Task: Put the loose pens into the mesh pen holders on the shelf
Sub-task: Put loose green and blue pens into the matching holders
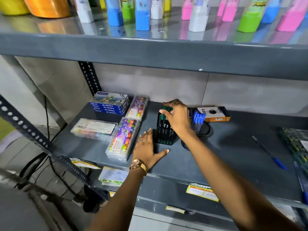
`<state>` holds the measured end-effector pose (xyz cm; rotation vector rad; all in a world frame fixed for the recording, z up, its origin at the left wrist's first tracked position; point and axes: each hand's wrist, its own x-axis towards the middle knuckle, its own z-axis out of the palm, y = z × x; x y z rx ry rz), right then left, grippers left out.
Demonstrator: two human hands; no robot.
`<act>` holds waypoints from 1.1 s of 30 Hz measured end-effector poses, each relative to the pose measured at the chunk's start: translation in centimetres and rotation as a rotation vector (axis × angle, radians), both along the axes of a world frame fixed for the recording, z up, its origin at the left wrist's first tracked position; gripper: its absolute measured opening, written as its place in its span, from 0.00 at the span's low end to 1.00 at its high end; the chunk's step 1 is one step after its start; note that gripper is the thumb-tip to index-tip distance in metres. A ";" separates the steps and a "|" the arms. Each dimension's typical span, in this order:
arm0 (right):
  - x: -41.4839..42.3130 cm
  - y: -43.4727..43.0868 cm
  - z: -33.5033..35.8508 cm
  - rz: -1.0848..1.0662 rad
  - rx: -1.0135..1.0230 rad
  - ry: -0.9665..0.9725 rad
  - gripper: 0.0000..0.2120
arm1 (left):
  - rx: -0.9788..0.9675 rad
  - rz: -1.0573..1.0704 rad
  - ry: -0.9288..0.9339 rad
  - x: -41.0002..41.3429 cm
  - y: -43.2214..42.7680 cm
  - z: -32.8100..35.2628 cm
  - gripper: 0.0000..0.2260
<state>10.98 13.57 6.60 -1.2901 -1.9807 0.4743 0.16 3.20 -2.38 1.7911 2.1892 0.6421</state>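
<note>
Nearest to me, my left hand (146,147) lies flat on the shelf (216,164) close to its front edge, fingers (146,134) spread and released, gripping nothing; its fingertips sit just beside the square mesh pen holder (164,135). A loose blue pen (270,152) lies on the shelf toward the right edge, well apart from both holders. Further in, my right hand (178,117) reaches over the square holder with its fingers closed on the tops of the green-capped pens (165,112) standing in it. Just right of that wrist, a round mesh pen holder (202,129) carries a bunch of blue pens (198,119). Behind it, an orange-and-black box (215,113) lies near the back edge. Toward the left edge lie clear cases of oil pastels (124,139), with a stack of blue pastel boxes (108,104) at the back left corner.
</note>
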 end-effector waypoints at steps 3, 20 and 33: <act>-0.1 -0.2 0.1 -0.025 -0.021 -0.076 0.20 | 0.006 0.001 0.008 0.1 0.0 0.0 0.49; 14.9 -2.9 -0.9 -0.493 0.028 0.151 0.11 | 0.004 -0.023 0.185 0.0 0.2 -0.8 0.48; 26.1 -5.3 -6.2 -1.021 -0.364 -0.457 0.18 | -0.077 -0.060 0.244 0.0 0.5 -1.2 0.48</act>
